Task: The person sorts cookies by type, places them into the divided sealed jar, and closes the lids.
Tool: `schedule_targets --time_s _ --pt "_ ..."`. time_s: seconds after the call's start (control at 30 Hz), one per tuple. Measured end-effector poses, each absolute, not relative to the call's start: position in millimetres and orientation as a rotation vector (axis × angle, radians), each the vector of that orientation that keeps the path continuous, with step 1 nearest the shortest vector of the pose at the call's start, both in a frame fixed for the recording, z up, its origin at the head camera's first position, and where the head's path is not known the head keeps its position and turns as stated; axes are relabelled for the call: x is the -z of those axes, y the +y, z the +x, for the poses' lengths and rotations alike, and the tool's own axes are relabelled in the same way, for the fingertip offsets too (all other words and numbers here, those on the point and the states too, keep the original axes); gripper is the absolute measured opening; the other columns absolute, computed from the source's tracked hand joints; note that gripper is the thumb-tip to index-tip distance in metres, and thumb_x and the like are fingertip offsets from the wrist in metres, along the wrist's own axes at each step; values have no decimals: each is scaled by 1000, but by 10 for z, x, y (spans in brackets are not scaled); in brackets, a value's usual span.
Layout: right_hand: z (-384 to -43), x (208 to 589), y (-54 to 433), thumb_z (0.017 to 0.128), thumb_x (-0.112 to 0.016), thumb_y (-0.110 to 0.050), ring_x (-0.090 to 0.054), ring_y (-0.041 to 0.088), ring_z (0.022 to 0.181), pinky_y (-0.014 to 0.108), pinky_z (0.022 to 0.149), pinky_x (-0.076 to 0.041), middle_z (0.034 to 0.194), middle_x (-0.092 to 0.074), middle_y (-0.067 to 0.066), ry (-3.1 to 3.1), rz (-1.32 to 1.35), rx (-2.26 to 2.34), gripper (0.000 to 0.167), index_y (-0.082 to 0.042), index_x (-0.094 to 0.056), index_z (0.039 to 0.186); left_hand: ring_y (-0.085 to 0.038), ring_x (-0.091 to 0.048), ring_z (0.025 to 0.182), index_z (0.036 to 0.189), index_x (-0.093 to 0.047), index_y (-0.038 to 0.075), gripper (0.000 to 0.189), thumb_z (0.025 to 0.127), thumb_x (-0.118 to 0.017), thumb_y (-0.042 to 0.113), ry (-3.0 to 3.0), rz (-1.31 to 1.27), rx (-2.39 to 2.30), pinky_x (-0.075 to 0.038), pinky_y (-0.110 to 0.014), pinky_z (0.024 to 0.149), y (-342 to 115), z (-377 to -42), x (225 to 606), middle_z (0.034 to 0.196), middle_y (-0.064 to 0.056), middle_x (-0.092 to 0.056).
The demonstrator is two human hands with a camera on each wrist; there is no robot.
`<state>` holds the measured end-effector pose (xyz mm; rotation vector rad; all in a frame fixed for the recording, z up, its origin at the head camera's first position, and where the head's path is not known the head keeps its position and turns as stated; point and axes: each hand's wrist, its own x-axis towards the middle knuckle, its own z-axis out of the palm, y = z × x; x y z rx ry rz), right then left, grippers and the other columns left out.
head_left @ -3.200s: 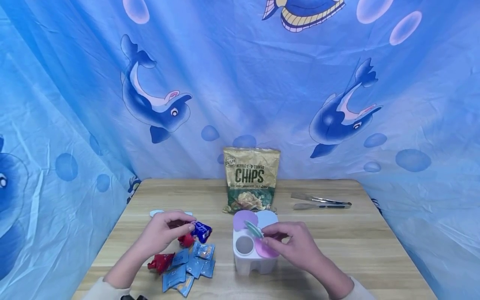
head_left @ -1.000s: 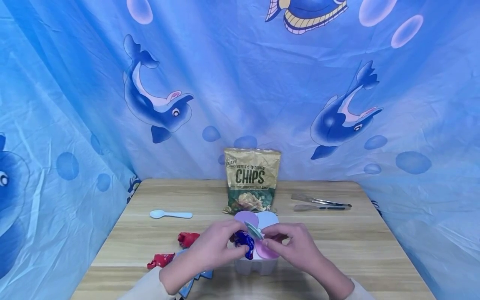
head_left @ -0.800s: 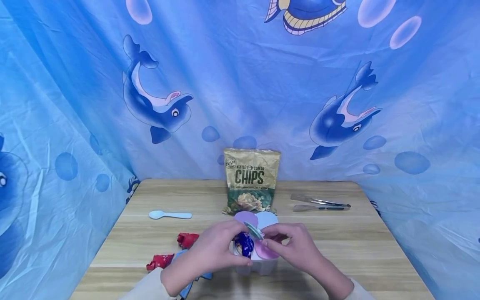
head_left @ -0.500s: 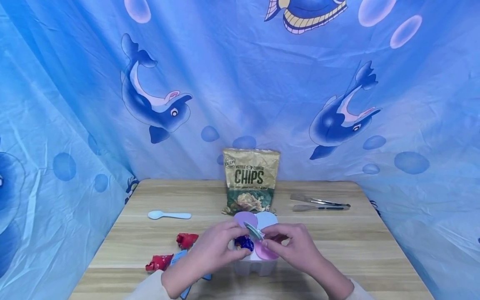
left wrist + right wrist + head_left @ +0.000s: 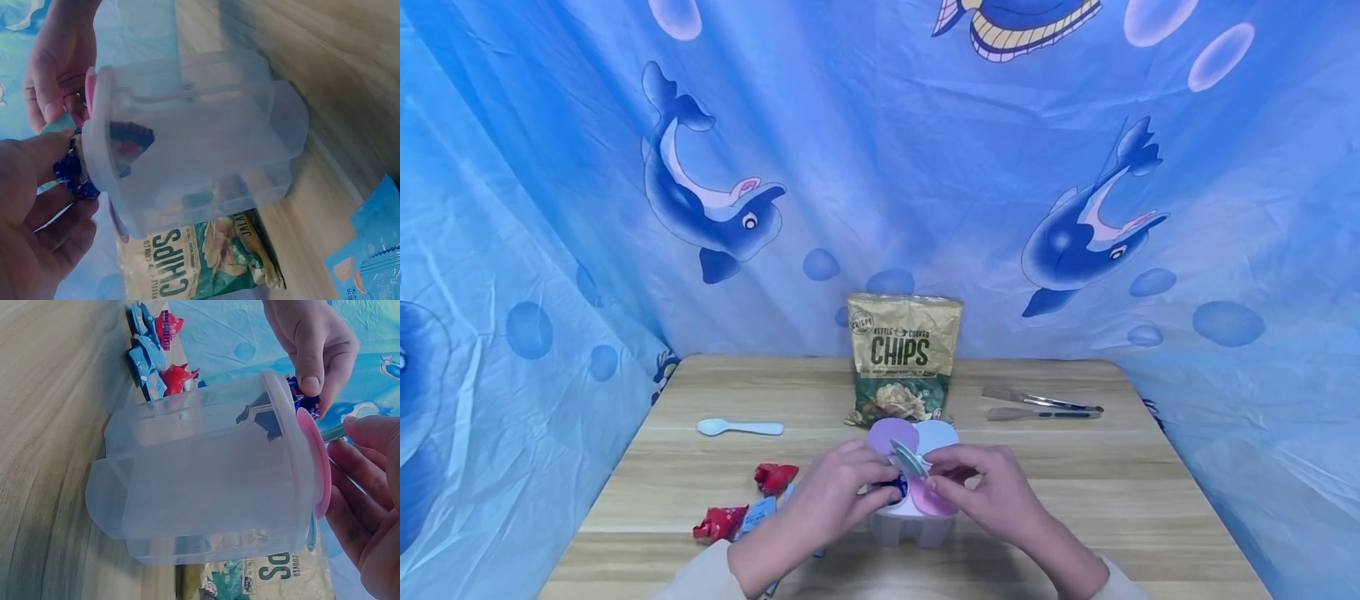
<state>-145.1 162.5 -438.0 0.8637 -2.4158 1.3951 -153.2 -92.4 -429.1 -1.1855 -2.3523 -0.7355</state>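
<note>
One dark-blue packet (image 5: 69, 167) has moved from beside two red packets (image 5: 775, 477) partly into the container (image 5: 891, 530); left hand (image 5: 838, 487) pinches it, right hand (image 5: 992, 487) holds one raised green lid (image 5: 909, 458); three other lids (image 5: 927, 502) lie flat; one chip bag (image 5: 902, 358), one spoon (image 5: 741, 427) and one pair of tongs (image 5: 1045, 401) share the table (image 5: 1120, 500); light-blue sachets (image 5: 758, 511), screened by the left forearm (image 5: 763, 557), defy counting.
</note>
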Motion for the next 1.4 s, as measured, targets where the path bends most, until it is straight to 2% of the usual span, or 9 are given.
schedule_targets --time_s 0.2,0.37,0.5,0.6,0.77,0.9,1.0,1.1,1.4 --pt "-1448 4378 1636 85 -83 -11 -72 3 77 26 67 -61 92 -79 -4 -2430 848 -1391 23 -11 -77 108 -3 -63 88 97 -83 13 18 83 -87 24 -2356 -1281 738 -53 -15 79 -937 -1570 4277 96 9 -69" --pt "-1452 4396 1634 84 -83 -9 -73 4 77 25 67 -61 92 -79 -3 -2409 853 -1398 24 -13 -77 107 -6 -63 85 90 -83 17 6 84 -83 19 -2347 -1328 594 -52 -17 77 -891 -1580 4294 88 10 -75" --pt "-1454 4407 1624 85 -82 -9 -73 4 78 25 67 -62 93 -79 -3 -2392 874 -1415 24 -13 -77 108 -9 -63 91 97 -82 17 11 87 -81 21 -2407 -1297 595 -53 -22 80 -864 -1575 4317 95 8 -78" --pt "-1453 4406 1621 86 -82 -9 -74 5 78 25 67 -62 93 -79 -2 -2383 888 -1419 23 -12 -77 108 -8 -62 95 101 -81 17 14 87 -82 22 -2471 -1238 693 -54 -23 83 -875 -1568 4323 101 10 -74" --pt "-1452 4392 1624 85 -82 -8 -73 4 78 25 67 -61 92 -79 -3 -2395 881 -1399 23 -13 -77 107 -3 -51 84 93 -82 20 7 87 -82 24 -2484 -1208 758 -48 -15 73 -902 -1580 4328 89 11 -60" --pt "-1452 4376 1628 85 -83 -9 -73 4 77 25 67 -61 92 -79 -4 -2410 869 -1403 23 -13 -78 107 -2 -54 86 97 -82 22 10 89 -81 29 -2569 -1180 816 -49 -16 74 -955 -1592 4305 90 12 -63" --pt "-1449 4373 1629 84 -83 -9 -72 4 77 25 68 -61 92 -79 -3 -2415 867 -1405 24 -11 -77 107 -4 -61 93 103 -80 23 14 90 -79 30 -2658 -1082 900 -55 -24 81 -1047 -1606 4278 100 14 -67" --pt "-1450 4373 1630 84 -83 -7 -72 3 77 25 67 -61 93 -79 -3 -2411 865 -1396 23 -12 -78 106 -8 -66 97 109 -78 25 19 91 -79 30 -2720 -939 987 -57 -30 81 -1206 -1667 4266 109 16 -69" --pt "-1442 4366 1634 84 -82 -5 -71 3 75 25 66 -61 94 -79 -3 -2391 870 -1391 21 -15 -80 103 -14 -68 95 118 -76 21 28 91 -80 27 -2809 -565 1204 -57 -26 74 -1865 -2003 4419 119 2 -73"
